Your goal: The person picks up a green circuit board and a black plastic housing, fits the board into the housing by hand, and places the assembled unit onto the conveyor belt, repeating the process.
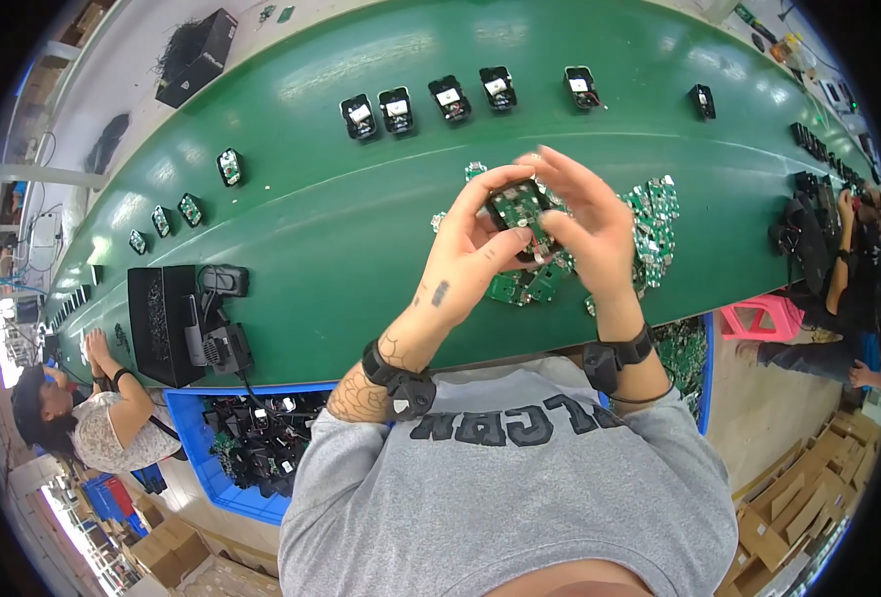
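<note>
Over the near part of the green workbench, my left hand grips a small black plastic case by its left side, thumb across the near end. Inside the case sits a green circuit board, with a bit of red wire near my thumb. My right hand curves around the right side, its fingers apart and slightly blurred. Its thumb is close to the board's right edge; whether it presses there I cannot tell. Loose green circuit boards lie in a pile beneath and beside my hands.
Several black cases with white parts stand in a row along the far side. More cases sit to the left. A black box stands at the left edge. Blue bins flank me. Other people work at both ends.
</note>
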A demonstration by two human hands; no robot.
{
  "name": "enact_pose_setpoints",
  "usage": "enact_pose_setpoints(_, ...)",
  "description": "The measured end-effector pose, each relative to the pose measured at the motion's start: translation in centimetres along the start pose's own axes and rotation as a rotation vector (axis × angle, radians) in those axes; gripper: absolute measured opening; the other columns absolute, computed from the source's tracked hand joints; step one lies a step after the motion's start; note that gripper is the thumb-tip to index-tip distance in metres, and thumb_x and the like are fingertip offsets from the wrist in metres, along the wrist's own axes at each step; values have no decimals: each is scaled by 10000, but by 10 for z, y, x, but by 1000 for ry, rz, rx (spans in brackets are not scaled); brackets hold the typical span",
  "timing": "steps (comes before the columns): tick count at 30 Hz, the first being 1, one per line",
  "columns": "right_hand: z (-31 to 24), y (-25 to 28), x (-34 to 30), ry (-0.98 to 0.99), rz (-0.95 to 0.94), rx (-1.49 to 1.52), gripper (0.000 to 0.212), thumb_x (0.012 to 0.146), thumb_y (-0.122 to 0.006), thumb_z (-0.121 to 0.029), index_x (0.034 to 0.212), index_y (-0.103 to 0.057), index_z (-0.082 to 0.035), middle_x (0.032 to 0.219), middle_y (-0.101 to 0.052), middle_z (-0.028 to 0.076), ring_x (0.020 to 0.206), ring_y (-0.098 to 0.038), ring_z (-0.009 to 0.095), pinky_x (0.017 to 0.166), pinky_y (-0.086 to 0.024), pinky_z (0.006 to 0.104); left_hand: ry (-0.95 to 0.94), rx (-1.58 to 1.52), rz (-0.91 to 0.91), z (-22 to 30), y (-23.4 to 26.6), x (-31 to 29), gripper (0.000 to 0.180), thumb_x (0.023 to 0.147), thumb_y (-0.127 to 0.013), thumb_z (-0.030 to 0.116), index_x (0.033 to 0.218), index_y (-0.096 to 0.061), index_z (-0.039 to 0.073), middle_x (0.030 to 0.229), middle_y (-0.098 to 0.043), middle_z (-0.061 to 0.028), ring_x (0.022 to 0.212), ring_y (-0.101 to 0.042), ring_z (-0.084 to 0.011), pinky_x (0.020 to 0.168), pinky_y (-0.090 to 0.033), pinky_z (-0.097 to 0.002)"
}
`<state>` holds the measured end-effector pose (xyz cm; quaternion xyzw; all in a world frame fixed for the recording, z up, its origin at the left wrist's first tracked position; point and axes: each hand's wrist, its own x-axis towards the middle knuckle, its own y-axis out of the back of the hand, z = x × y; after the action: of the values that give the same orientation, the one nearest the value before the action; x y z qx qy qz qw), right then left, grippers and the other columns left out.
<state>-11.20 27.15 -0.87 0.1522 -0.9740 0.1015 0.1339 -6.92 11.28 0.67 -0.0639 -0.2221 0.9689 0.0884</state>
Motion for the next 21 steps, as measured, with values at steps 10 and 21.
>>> enact_pose_setpoints(10, 2, 2, -10, 402, -66, -550, 107, 803, -706, -96, 897, -744, -60, 945, -721, 60, 1173, -555, 339, 1017, -407, 450, 15, -169, 115, -17, -2, 0, 496, 902, -549, 27, 1330, -319, 129, 1145, -572, -121, 1007, -644, -206, 788, -595, -333)
enact_pose_setpoints(21, 4, -4, -14, 217, 11, -328, 223, 965, -488, -123, 916, -660, 8, 1000, -680, 118, 1218, -497, 336, 1020, -390, 449, 122, -238, 185, -15, -8, -2, 510, 891, -582, 39, 1296, -281, 109, 1095, -584, -142, 868, -703, -297, 668, -626, -355)
